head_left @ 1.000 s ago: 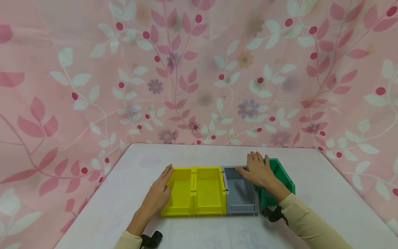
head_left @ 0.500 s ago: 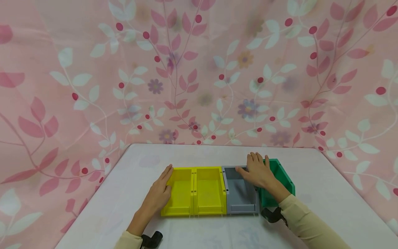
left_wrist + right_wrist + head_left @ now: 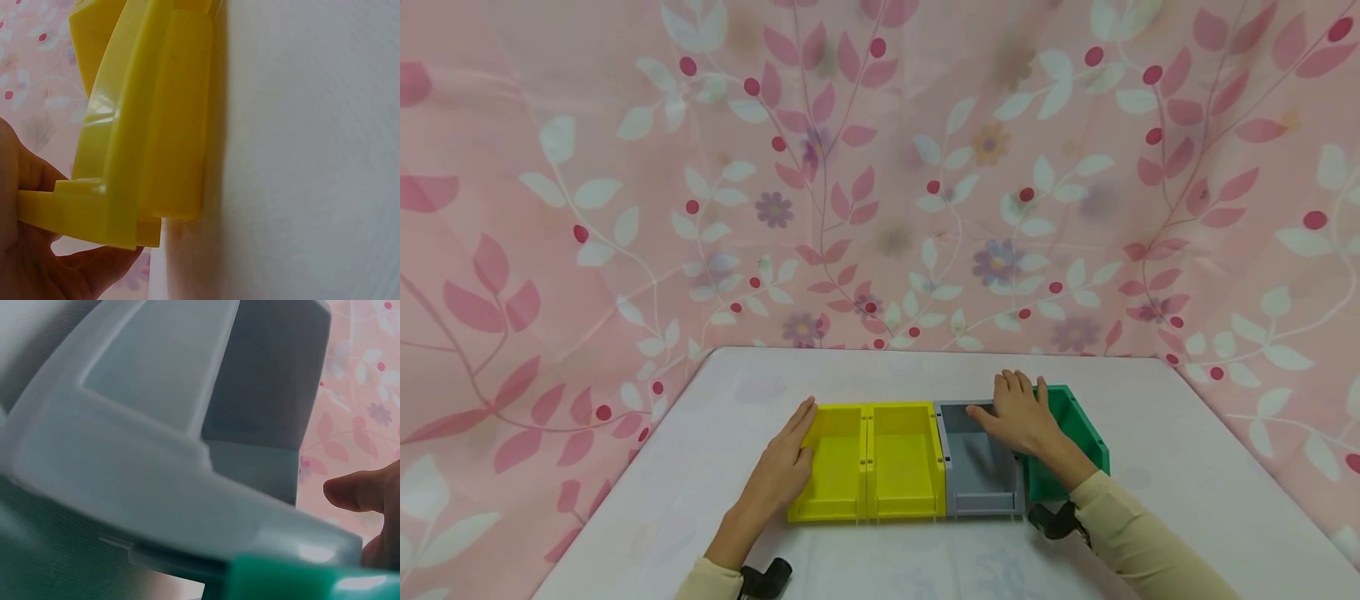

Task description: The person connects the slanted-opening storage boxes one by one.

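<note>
Two yellow bins (image 3: 906,458) stand side by side, with a grey bin (image 3: 981,467) against their right. A green bin (image 3: 1070,425) sits askew at the right end, partly covered by my right arm. My left hand (image 3: 782,467) lies along the outer side of the leftmost yellow bin (image 3: 125,156), its side wall between thumb and fingers in the left wrist view. My right hand (image 3: 1022,417) spreads over the boundary of the grey and green bins, fingers extended toward the back. In the right wrist view its thumb (image 3: 356,491) stands out, apart from the grey bin.
The bins rest on a white-covered table (image 3: 895,558). A pink floral curtain (image 3: 895,167) hangs behind its back edge. Black wrist-worn devices (image 3: 766,577) show below each hand, the right one (image 3: 1054,521) close to the green bin's front.
The right hand and the green bin have shifted very slightly to the left and toward the near side. The left hand and the yellow bins keep their places.
</note>
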Demonstrator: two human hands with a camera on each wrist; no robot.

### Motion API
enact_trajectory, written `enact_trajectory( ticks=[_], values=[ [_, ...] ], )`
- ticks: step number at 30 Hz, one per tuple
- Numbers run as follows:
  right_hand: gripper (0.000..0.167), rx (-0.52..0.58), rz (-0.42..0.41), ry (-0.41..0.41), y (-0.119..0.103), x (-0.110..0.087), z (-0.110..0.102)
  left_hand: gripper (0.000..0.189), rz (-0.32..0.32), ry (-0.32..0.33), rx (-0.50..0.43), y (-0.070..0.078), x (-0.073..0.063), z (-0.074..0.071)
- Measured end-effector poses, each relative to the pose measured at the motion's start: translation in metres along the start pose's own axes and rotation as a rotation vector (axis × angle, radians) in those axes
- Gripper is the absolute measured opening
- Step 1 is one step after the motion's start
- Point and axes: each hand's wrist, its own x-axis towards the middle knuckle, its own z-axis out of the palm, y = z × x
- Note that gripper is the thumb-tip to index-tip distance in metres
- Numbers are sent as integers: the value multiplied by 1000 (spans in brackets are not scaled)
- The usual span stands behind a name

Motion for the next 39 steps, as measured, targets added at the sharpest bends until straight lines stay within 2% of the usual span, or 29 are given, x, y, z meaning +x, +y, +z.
enact_trajectory(
  ticks=[12,23,30,39],
  values=[
    [85,23,-3,2,2,0,3,62,2,1,-4,2,0,-1],
    [84,-2,3,4,2,0,6,62,-8,-5,-4,3,0,-1],
    [83,-20,8,14,2,0,8,62,15,5,2,3,1,-2],
    [81,-17,12,10,3,-2,12,62,-1,-4,6,2,0,-1]
  ],
)
